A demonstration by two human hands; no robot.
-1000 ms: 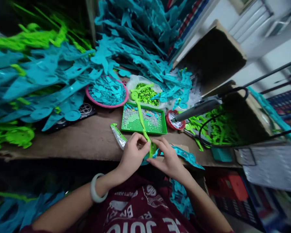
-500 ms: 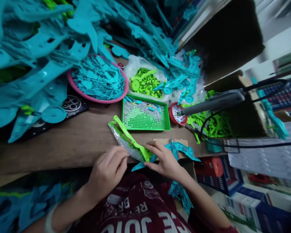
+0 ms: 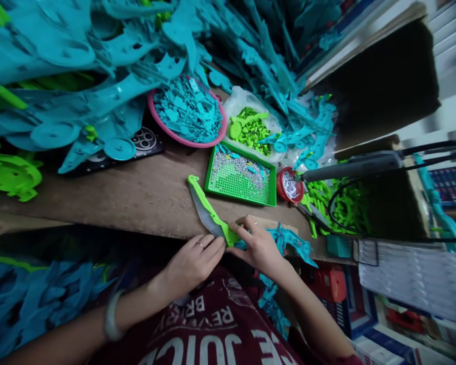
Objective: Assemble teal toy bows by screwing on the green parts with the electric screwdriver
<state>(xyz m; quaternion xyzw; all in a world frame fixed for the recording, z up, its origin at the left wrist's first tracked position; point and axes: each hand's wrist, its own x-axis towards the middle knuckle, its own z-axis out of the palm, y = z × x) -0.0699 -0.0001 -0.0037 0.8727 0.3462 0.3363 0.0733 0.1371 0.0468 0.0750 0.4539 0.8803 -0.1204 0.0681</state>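
Note:
A curved lime-green plastic part [image 3: 210,207] with a translucent, blade-shaped panel [image 3: 202,212] along its near side slants over the table edge. My right hand [image 3: 259,249] pinches its near, wider end between thumb and fingers. My left hand [image 3: 193,261] is closed at the lower edge of that same end, fingertips pressed against it near my right thumb. The far tip of the part sticks out free. Just beyond my right hand lies a turquoise plastic part [image 3: 289,238], partly hidden by the hand.
Ahead is a green perforated tray [image 3: 240,197] of small metal bits. Around it stand a pink-rimmed basin [image 3: 175,139] of turquoise pieces, a bag [image 3: 233,101] of green pieces and a red basket [image 3: 292,192]. A grey cabled tool [image 3: 349,167] hangs right. Turquoise parts [image 3: 99,109] pile up left.
The green part's far end showed two separated strips; they now lie together as one. My left hand has moved right, to the near end beside my right hand. The view has shifted.

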